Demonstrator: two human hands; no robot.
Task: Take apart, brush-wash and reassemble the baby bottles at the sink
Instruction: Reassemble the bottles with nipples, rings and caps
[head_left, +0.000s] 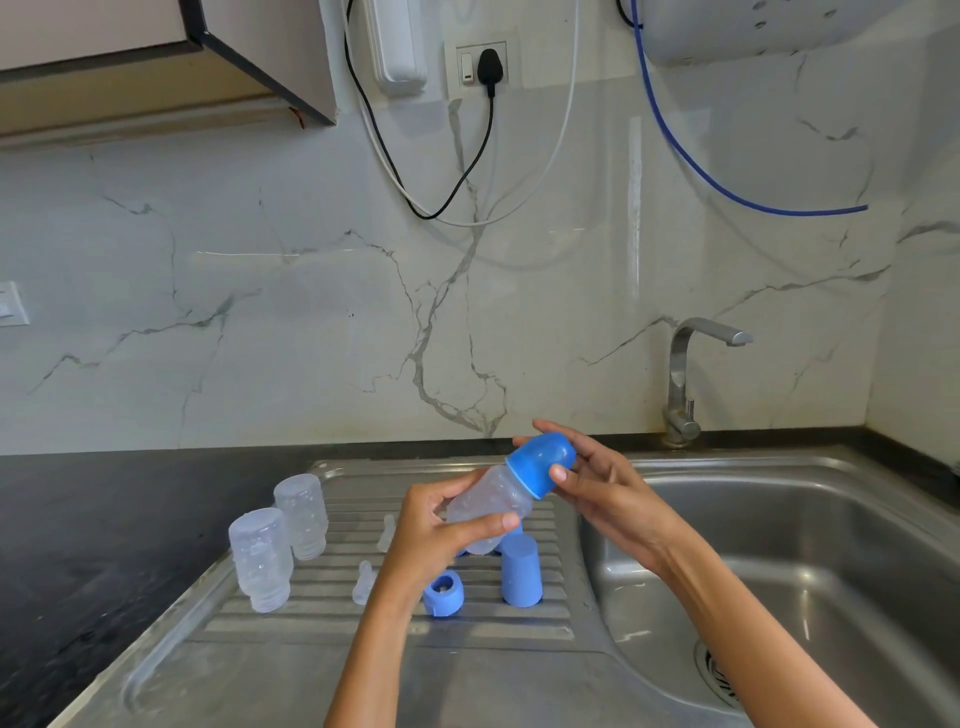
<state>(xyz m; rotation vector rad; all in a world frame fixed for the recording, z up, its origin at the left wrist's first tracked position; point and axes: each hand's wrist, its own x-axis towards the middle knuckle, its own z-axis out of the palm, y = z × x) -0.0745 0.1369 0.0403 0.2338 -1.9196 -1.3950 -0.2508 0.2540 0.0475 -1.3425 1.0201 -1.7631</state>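
My left hand (441, 525) grips the light, wet-slick bottle (488, 506); my right hand (592, 483) pinches its blue cap (540, 462) above the drainboard (363, 623).

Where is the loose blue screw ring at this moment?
In the head view, the blue screw ring lies on the ribbed drainboard, left of the sink basin, beside the standing blue cap and just below the left hand.
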